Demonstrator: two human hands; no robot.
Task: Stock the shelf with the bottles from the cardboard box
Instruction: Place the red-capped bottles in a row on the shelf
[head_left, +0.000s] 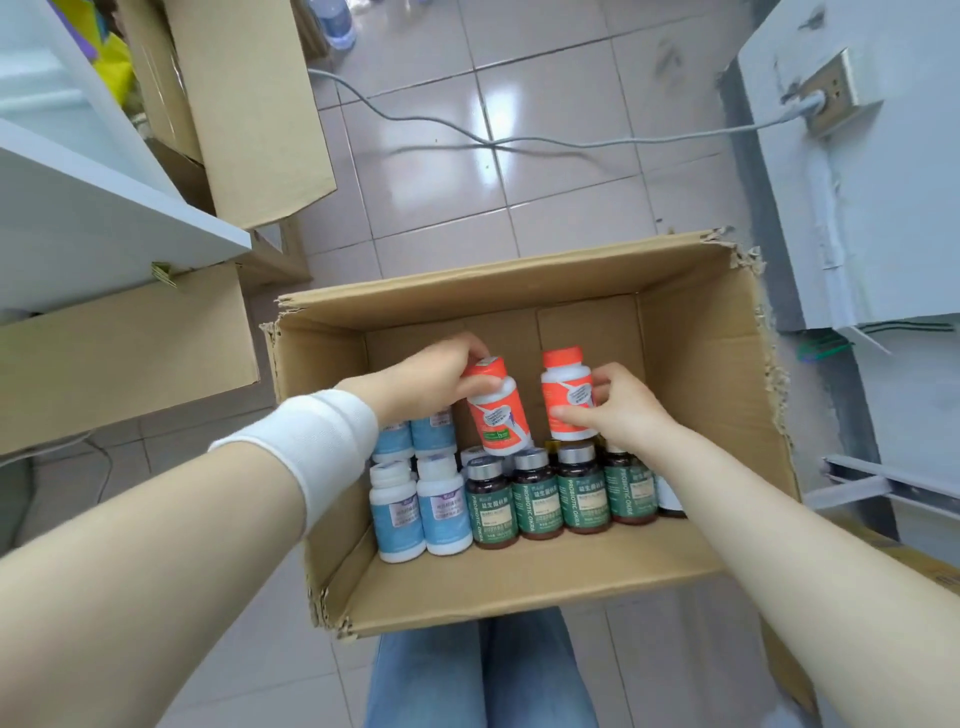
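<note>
We see orange-and-white bottles (496, 410) at 12 o'clock | pale-blue-labelled white bottles (415, 512) at 9 | green-labelled brown bottles (537, 496) at 6, silver caps | tan cardboard box (701, 374) | white wristband (317, 441)

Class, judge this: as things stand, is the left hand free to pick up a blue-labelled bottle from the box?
Probably not yet. The left hand already grips an orange-capped bottle, and its wrist covers the rear blue-labelled bottles; the front ones lie exposed.
</note>
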